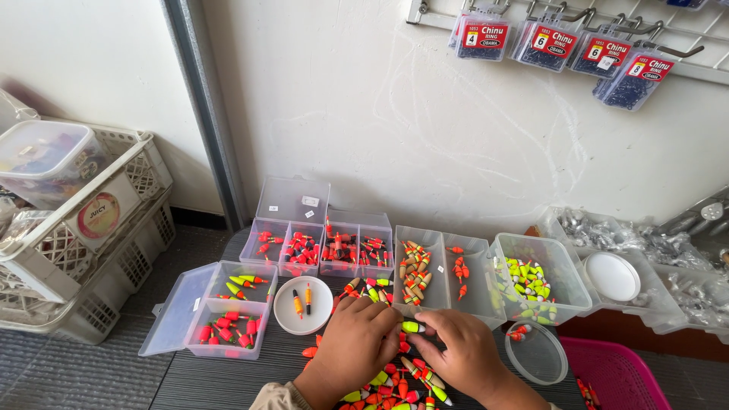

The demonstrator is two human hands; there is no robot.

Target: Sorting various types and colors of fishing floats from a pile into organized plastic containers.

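Float (412,327) lies sideways between both hands' fingers (395,331)

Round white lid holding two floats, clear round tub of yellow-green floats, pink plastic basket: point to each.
Round white lid (287,319): head view, bare left part of its surface.
Clear round tub of yellow-green floats (566,267): head view, right wall.
Pink plastic basket (619,372): head view, mesh inside.

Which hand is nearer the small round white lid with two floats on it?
Left. The left hand sits just right of the round white lid, nearly beside its rim. The right hand is farther right, beyond the left hand, by the float pile.
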